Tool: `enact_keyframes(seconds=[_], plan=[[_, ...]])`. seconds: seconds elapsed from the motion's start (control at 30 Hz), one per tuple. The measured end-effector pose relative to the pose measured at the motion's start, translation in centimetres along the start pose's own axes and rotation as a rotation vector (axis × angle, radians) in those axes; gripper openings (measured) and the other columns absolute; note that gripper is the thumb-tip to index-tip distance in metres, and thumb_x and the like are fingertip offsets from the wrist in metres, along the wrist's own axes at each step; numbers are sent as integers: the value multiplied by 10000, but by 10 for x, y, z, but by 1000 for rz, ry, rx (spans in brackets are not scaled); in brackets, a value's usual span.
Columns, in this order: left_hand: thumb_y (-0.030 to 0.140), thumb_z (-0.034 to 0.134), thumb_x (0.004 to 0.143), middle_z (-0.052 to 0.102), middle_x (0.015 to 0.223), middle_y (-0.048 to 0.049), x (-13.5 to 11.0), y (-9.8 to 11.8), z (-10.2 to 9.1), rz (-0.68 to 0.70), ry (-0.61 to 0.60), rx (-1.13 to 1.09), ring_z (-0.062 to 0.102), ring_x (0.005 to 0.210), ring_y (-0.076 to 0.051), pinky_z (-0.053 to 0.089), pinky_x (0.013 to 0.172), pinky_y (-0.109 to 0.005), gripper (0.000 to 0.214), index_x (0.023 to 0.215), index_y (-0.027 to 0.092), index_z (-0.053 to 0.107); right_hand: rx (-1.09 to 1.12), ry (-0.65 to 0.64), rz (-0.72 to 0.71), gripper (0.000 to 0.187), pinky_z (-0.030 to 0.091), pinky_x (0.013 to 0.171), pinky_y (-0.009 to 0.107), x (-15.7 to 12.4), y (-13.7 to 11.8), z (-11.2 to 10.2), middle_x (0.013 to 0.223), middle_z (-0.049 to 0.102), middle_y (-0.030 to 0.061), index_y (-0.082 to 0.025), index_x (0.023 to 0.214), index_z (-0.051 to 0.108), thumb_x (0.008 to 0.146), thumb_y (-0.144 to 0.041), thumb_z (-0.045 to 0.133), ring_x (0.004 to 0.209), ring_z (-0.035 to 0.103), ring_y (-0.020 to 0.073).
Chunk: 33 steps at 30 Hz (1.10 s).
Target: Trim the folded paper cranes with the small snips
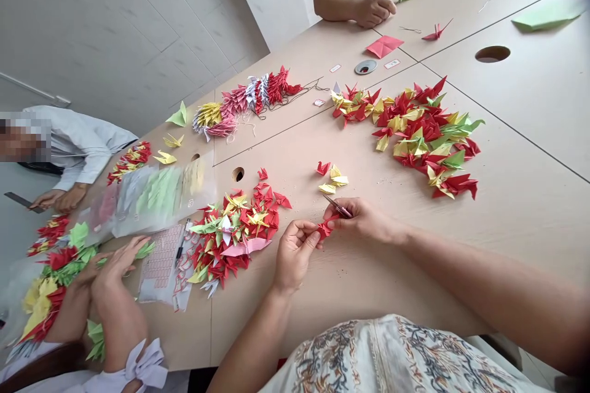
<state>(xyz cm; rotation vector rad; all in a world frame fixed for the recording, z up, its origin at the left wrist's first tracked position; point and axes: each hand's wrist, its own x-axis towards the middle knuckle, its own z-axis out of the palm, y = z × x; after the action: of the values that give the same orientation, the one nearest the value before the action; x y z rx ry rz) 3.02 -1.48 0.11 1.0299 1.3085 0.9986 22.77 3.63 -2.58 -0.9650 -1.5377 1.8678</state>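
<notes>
My left hand (294, 252) pinches a small red paper crane (325, 228) just above the beige table (507, 196). My right hand (364, 220) holds small scissors (338, 207), their tip touching the same crane. A few loose red and yellow cranes (332, 177) lie just beyond my hands. A pile of red, yellow and green cranes (235, 230) sits to the left of my left hand.
A large heap of cranes (421, 132) lies at the right rear, a strung chain of cranes (244, 101) at the rear centre. Plastic bags of paper (152, 196) lie left. Other people's hands rest at the left (115, 264), far left (59, 198) and top (373, 9).
</notes>
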Motion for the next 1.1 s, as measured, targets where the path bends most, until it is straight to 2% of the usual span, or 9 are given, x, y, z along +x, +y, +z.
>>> enact_keyframes(seconds=[0.2,0.3,0.47,0.6,0.7,0.83,0.9,1.0,1.1], plan=[[389,873,772,731,790,-19,-5,10,-9,-49,36,49,665,695,-137,541,643,-257,321,891,166,676,24,60,46,346,607,879,442,-2,-4,-3,1245,684,93,-168,1267,649,1003,-392,658,1039,696,231],[328,851,813,719,803,-12,-9,11,-20,-47,74,99,663,719,-139,552,654,-263,261,907,150,684,41,74,58,339,611,859,428,-2,-3,-3,1222,690,89,-167,1258,651,1006,-394,654,1012,700,222],[251,717,950,675,865,0,-14,11,-47,-20,196,170,640,704,-123,567,635,-271,129,954,132,668,51,81,65,329,611,856,424,-1,1,-2,1214,693,87,-168,1249,654,1006,-390,655,1005,700,218],[259,699,967,655,843,9,-19,16,-67,5,305,174,611,657,-105,545,587,-243,132,965,132,663,61,79,63,318,613,846,415,0,4,-3,1203,695,84,-169,1239,658,1006,-386,655,991,701,213],[245,698,967,635,807,22,-21,24,-75,37,379,125,582,620,-92,516,550,-220,124,942,131,656,75,75,64,315,613,842,412,1,7,-3,1200,695,83,-170,1239,658,1006,-383,655,987,700,211],[213,701,957,598,759,43,-17,38,-76,70,432,-18,532,572,-76,475,514,-200,111,912,133,638,108,54,70,324,612,850,419,2,8,-3,1210,692,86,-169,1246,655,1004,-385,658,999,700,216],[204,755,904,568,726,58,-15,47,-75,60,424,-109,505,554,-65,450,504,-184,139,894,147,629,136,33,73,324,611,849,418,2,6,-4,1207,692,85,-169,1245,655,1004,-385,658,997,699,215],[237,870,767,485,650,77,-13,58,-68,-13,357,-232,459,524,-52,402,481,-162,257,834,182,628,206,-34,71,315,612,819,397,-1,1,-5,1169,699,79,-170,1224,658,1012,-403,643,952,699,199],[278,896,718,414,599,77,-14,61,-53,-127,248,-306,418,501,-58,367,455,-166,281,800,193,640,297,-174,85,320,610,761,362,-8,-5,-3,1087,710,64,-161,1178,668,1021,-437,624,871,698,175]])
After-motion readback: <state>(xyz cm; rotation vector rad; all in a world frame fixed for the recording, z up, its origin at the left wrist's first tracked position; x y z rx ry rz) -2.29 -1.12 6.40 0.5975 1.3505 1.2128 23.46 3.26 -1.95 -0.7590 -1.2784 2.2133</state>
